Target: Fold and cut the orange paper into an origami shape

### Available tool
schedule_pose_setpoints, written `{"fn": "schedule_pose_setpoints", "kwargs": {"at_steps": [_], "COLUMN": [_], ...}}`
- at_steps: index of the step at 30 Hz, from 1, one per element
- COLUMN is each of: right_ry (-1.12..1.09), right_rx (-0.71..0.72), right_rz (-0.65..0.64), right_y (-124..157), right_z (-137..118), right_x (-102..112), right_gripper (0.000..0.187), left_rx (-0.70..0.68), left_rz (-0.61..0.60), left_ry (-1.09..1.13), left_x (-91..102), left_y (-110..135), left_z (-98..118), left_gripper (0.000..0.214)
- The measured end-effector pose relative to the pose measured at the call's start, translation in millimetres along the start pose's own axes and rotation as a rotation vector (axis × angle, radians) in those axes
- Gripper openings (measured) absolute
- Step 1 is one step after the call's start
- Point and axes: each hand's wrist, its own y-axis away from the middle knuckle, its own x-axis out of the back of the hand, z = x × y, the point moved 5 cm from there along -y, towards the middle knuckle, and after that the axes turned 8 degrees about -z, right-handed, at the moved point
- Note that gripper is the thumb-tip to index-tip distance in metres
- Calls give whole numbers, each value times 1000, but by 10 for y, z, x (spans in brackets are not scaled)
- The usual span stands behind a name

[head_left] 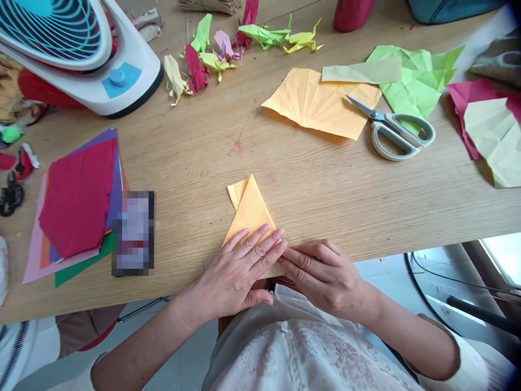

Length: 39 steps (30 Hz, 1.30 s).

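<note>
While the coloured sheets (77, 198) lie off to your left, your left hand (236, 271) rests flat on the folded orange paper (249, 212) near the table's (183, 217) front edge — fingers extended, grasping nothing. Press evenly so the layers don't slip. Your right hand (325, 277) has its fingers bunched by the paper's lower right corner — whether they pinch it, I cannot tell. Best align the edges before creasing firmly.

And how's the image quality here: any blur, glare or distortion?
Head view: folded orange paper and left hand look reasonably sharp; a phone-like object is pixelated; a bright patch at lower right looks washed out; the upper right corner is dark and blurred.
</note>
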Motion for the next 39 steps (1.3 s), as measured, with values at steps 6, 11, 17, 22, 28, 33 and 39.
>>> {"fn": "schedule_pose_setpoints", "kwargs": {"at_steps": [6, 11, 17, 22, 28, 33, 39], "right_ry": [-3, -3, -41, -53, -76, -84, -62], "right_rx": [2, -1, -2, -10, -18, -19, -14], "right_rz": [-4, -1, 23, 28, 53, 50, 56], "right_y": [15, 17, 19, 26, 2, -2, -17], "right_z": [-4, -5, -4, -3, -12, -23, -21], "right_x": [0, 5, -15, -32, -10, -2, 9], "right_gripper": [34, 37, 31, 32, 32, 34, 32], "left_rx": [17, 53, 86, 109, 125, 133, 127], "left_rz": [-42, -52, -36, -57, -78, -84, -67], "left_ry": [-85, -108, -83, -54, -26, 4, 33], "left_x": [1, 9, 6, 10, 22, 27, 24], "left_y": [7, -3, -58, -109, -175, -258, -369], "left_z": [24, 59, 7, -28, -116, -211, -338], "left_gripper": [94, 101, 102, 109, 107, 106, 106]}}
